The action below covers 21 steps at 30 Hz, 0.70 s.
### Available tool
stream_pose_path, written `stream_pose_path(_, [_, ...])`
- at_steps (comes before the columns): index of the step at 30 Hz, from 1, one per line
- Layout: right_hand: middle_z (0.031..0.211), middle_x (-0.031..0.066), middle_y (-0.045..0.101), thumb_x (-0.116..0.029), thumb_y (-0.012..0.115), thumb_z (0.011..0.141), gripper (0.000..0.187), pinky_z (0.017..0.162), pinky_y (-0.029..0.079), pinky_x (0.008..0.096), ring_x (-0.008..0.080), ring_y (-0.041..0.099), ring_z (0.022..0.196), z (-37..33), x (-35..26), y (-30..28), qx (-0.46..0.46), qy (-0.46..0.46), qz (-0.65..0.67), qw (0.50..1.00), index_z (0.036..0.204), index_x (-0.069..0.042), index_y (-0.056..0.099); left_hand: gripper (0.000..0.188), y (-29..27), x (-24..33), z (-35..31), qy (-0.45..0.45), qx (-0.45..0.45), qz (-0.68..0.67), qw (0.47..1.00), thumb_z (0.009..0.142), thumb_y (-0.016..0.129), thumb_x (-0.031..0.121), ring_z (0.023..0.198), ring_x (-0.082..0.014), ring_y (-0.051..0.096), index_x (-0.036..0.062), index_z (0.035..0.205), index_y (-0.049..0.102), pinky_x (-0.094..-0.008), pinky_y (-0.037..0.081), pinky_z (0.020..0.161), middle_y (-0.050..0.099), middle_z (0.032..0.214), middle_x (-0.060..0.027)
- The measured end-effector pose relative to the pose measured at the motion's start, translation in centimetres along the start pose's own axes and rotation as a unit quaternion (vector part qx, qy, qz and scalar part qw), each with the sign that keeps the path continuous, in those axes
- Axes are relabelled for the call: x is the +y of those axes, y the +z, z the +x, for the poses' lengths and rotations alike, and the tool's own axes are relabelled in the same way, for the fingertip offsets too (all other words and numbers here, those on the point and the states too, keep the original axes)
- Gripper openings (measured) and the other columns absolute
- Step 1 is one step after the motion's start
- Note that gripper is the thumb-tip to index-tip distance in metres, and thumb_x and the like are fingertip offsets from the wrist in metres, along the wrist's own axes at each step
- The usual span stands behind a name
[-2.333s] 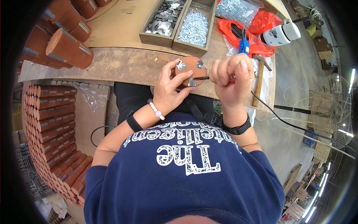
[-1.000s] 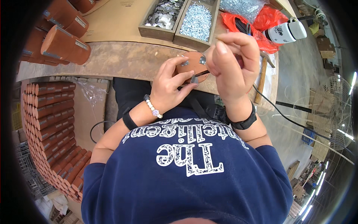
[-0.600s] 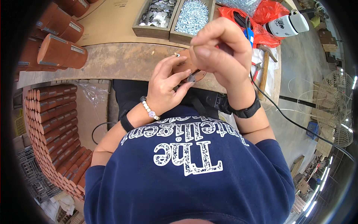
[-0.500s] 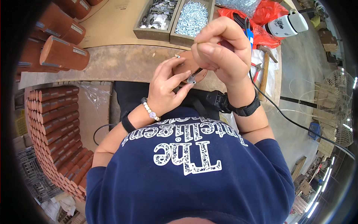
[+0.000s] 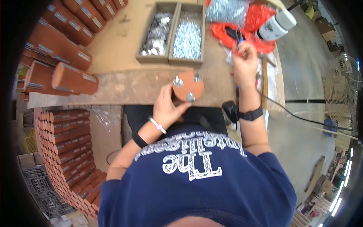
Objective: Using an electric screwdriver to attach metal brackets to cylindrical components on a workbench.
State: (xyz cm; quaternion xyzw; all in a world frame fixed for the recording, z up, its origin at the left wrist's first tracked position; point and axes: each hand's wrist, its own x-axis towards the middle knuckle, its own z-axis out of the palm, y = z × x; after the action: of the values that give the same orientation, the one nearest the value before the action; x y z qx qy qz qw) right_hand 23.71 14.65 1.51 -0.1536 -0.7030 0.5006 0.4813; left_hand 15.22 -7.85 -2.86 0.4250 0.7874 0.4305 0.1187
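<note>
"The left hand (image 5: 166,109) clamped what?"
"A reddish-brown cylinder (image 5: 185,89), between its fingers and thumb, three metal clips (image 5: 190,97) on top."
"And the right hand (image 5: 245,62)?"
"Curled, right of that grip; I couldn't tell whether it held anything."

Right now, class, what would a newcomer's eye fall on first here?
Probably the big stack of reddish cylinders at lower left. The bright red plastic at upper right, beside a white bottle, stands out too, as does the round reddish piece with three silver tabs, near centre in the left grip.
</note>
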Motion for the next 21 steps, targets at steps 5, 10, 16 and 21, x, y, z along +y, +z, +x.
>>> stream_pose_path(5, [0.076,0.0041,0.042,0.013,0.045,0.061,0.021,0.056,0.035,0.0222,0.0135,0.043,0.067,-2.5,5.8,0.9,-0.005,-0.004,-0.123,0.992,0.065,-0.007,0.039,0.055,0.8,-0.5,-0.2,0.009,-0.006,-0.016,1.000,0.058,0.073,0.021,0.089,-0.0333,0.051,0.0018,0.101,0.046,-0.0367,0.043,0.076,0.050,0.094,-0.0174])
stream_pose_path(10, [0.081,0.0104,0.047,0.006,0.055,0.058,0.018,0.076,0.034,0.0367,0.0286,0.044,0.083,-4.9,6.1,1.3,-0.077,-0.047,-0.333,0.939,0.068,-0.006,0.045,0.057,-1.0,-1.4,-1.1,-0.012,-0.006,-0.071,0.997,0.056,0.076,0.022,0.083,-0.0286,0.054,0.0007,0.100,0.047,-0.0330,0.046,0.071,0.051,0.091,-0.0150])
stream_pose_path(16, [0.080,0.0091,0.047,0.000,0.058,0.061,0.016,0.072,0.037,0.0356,0.0265,0.048,0.079,-6.8,3.3,1.4,-0.048,-0.053,-0.368,0.927,0.071,-0.006,0.048,0.063,-8.6,0.5,3.2,-0.031,0.097,-0.180,0.978,0.055,0.078,0.011,0.084,-0.0167,0.057,-0.0011,0.108,0.045,-0.0294,0.048,0.074,0.056,0.096,-0.0097])
stream_pose_path(21, [0.059,0.0098,0.045,-0.003,0.059,0.066,0.012,0.048,0.040,0.0352,0.0266,0.047,0.050,-8.2,4.0,1.4,-0.197,0.041,-0.227,0.953,0.070,-0.004,0.047,0.055,-14.7,0.6,10.3,-0.009,0.153,-0.182,0.971,0.059,0.076,0.005,0.083,-0.0148,0.057,-0.0035,0.104,0.045,-0.0275,0.049,0.071,0.057,0.092,-0.0106])
